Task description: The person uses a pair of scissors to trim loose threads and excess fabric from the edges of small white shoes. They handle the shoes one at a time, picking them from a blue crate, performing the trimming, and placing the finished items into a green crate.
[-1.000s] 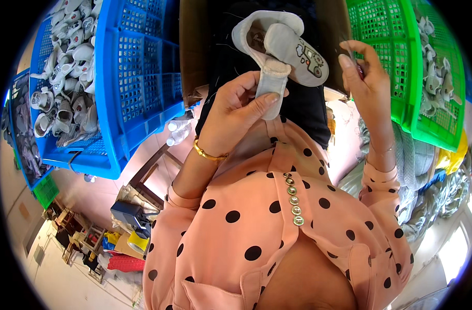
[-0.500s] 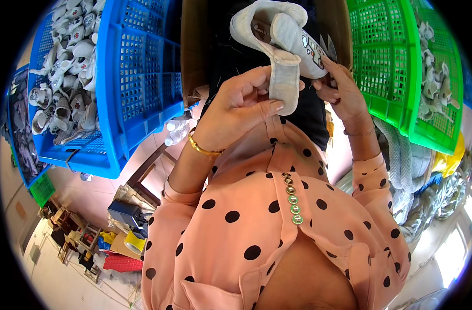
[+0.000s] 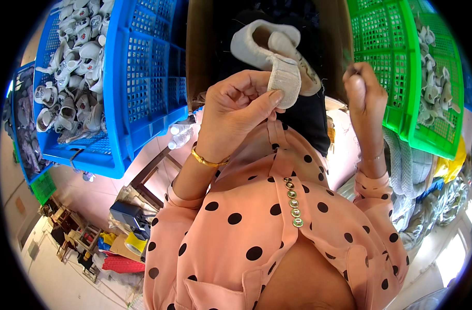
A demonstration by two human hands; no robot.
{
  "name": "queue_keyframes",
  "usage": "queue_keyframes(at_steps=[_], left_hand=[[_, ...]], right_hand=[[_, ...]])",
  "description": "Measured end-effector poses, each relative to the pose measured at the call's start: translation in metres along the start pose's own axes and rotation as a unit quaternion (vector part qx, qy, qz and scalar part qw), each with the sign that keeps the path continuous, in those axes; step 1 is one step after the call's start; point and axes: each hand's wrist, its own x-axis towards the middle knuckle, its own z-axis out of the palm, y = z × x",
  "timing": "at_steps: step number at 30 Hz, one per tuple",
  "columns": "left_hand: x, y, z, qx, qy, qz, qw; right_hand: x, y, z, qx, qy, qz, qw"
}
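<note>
My left hand [image 3: 238, 111] is closed on a pale grey-white fabric shoe upper [image 3: 249, 44], pinching its wide strap [image 3: 286, 85] between thumb and fingers. The rest of the upper extends away from me over my dark-clad lap, with its opening facing up and a rounded toe to the right. My right hand [image 3: 366, 98] is apart from the upper, raised beside the green crate, fingers curled in a fist. A blurred dark bit of the snips [image 3: 353, 71] shows at its fingers; the blades are smeared and hard to make out.
A blue crate [image 3: 148, 77] on the left holds many similar white uppers [image 3: 75, 67]. To the right, a green crate [image 3: 385, 57] has more pale pieces [image 3: 435, 93] beyond its wall. A cardboard box [image 3: 199, 51] lies ahead. Clear plastic bottles [image 3: 180, 135] are on the floor.
My right hand has left the shoe upper and swung right toward the green crate with the snips. The upper has dropped slightly nearer me, its strap now bent over in my left hand.
</note>
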Motion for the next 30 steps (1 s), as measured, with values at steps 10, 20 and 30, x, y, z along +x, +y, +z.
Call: queue_keyframes(at_steps=[10,20,30], left_hand=[[-0.006,-0.003,0.009,-0.012,0.004,0.007,1.0],[-0.006,-0.007,0.013,0.0,0.008,0.005,1.0],[-0.008,-0.001,0.015,0.049,-0.001,0.006,0.999]], right_hand=[[0.009,-0.045,-0.003,-0.165,-0.099,-0.224,0.955],[0.009,-0.05,-0.008,-0.246,-0.088,-0.245,0.934],[0.013,-0.036,-0.007,0.084,-0.14,-0.015,0.986]])
